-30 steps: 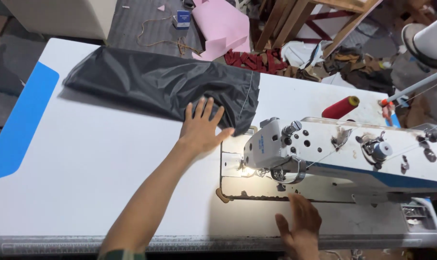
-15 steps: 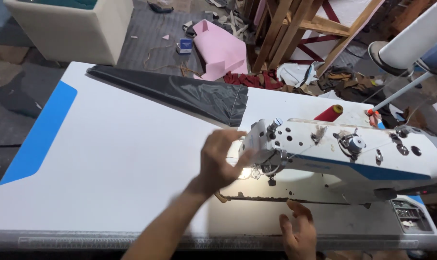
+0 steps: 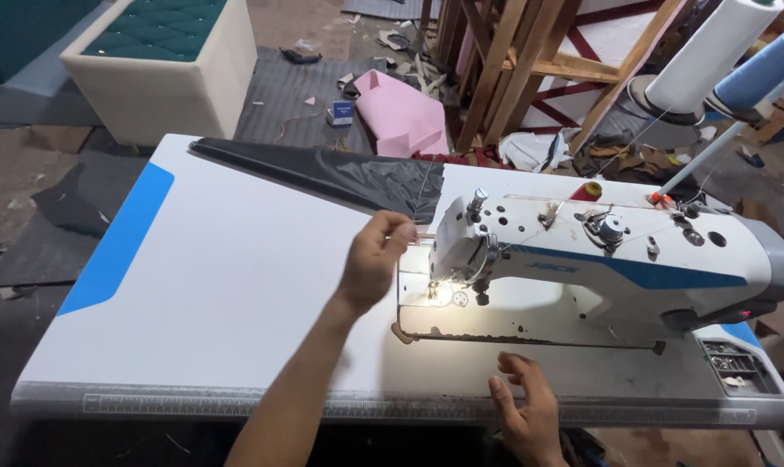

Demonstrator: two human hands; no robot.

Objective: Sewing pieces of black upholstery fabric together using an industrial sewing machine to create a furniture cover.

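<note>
The left hand (image 3: pixel 376 259) pinches a thin thread (image 3: pixel 420 235) just left of the sewing machine (image 3: pixel 599 259) head at centre frame; keeping it taut seems wise. The right hand (image 3: pixel 530 413) rests open on the surface (image 3: pixel 219 303), lower centre. A small blue box (image 3: pixel 343 112) lies on the floor, upper centre.

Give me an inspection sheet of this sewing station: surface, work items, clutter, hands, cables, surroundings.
Surface: white sewing table with a blue corner patch, ruler strip along the front edge.
Work items: white-and-blue sewing machine, needle lamp lit; black fabric lying at the far edge.
Clutter: small parts tray at the right end.
Hands: left hand pinching something thin beside the machine head; right hand open at the front edge.
Cables: nothing seen; threads run from two cones.
Surroundings: pink foam, wooden frames, tufted ottoman, littered floor.
</note>
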